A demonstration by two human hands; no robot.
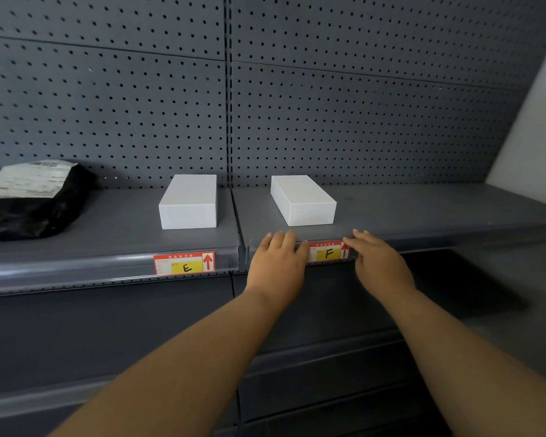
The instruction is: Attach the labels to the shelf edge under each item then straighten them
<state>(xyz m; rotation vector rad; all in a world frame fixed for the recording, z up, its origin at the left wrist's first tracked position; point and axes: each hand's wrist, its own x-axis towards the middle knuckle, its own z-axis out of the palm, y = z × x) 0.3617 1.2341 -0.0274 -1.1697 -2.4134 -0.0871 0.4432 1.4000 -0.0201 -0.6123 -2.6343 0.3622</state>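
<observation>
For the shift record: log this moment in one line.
label F | both hands on it: left hand, right hand | label E seated

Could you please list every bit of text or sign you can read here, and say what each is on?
"E", handwritten, beside a red up arrow: E label on the shelf edge.
"F", beside a red up arrow: F label, between the left hand and right hand.
Small print on both labels: unreadable.
Paper on the black bag: blurred.

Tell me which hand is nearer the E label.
Left. The left hand sits just right of the E label, covering the F label's left end; the right hand is beyond it.
</observation>
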